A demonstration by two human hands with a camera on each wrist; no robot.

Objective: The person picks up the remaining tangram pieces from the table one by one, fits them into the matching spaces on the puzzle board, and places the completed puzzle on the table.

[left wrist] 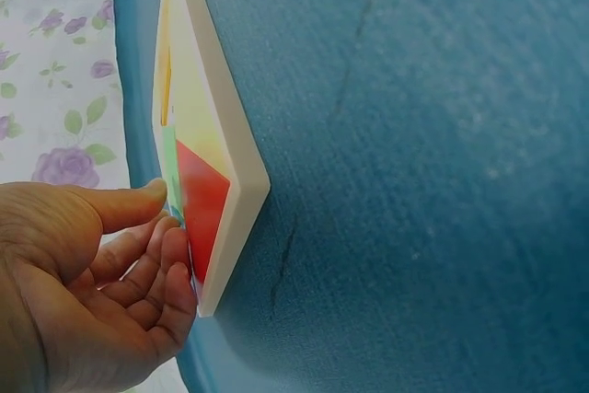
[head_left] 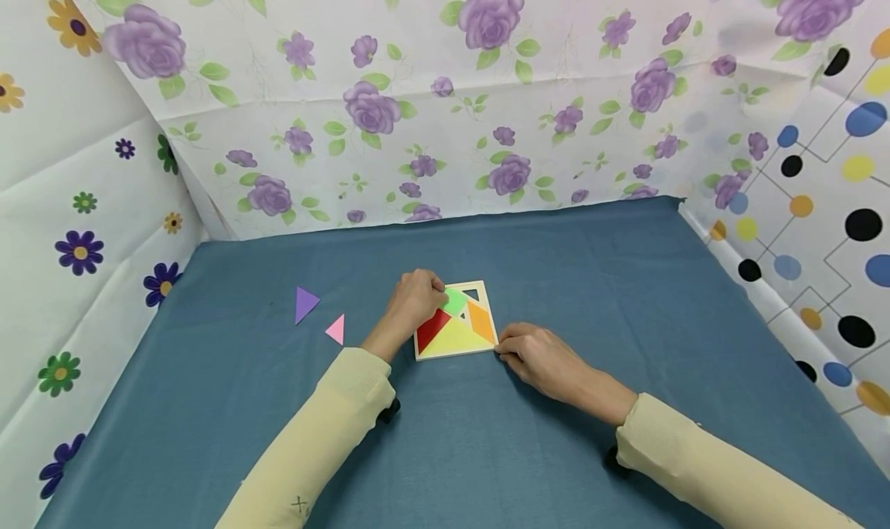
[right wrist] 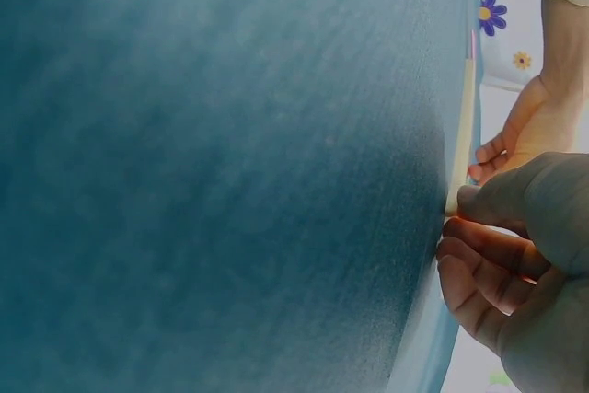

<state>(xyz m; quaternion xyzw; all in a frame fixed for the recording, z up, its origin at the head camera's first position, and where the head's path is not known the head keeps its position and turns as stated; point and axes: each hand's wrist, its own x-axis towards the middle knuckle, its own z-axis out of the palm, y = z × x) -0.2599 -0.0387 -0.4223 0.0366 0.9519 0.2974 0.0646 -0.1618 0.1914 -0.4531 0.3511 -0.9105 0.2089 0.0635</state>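
Bordered by open blue cloth (head_left: 591,274), the tray (head_left: 455,354) is pinched at its near-right corner by the right hand (head_left: 541,356) and overlapped far-left by the left hand (head_left: 414,299), whose grip is indiscernible.

Across the tabletop (head_left: 591,282), matt blue cloth (head_left: 208,405), slightly rough and finely woven close up. Near its middle, a smooth, dull-rimmed pale tray (left wrist: 248,186), wood or plastic, hard to tell which. Inside, flat, smooth inserts: red piece (left wrist: 208,200) with a faint sheen, yellow piece (head_left: 452,340), green piece (head_left: 455,301) and orange piece (head_left: 480,322). Towards the left edge, purple triangle (head_left: 305,306) and pink triangle (head_left: 337,329), both smooth and matt. Beyond the far edge, thin, creased flowered sheet (head_left: 431,50), low in gloss. On the near side, soft, matt cream cloth sleeves (head_left: 306,436).
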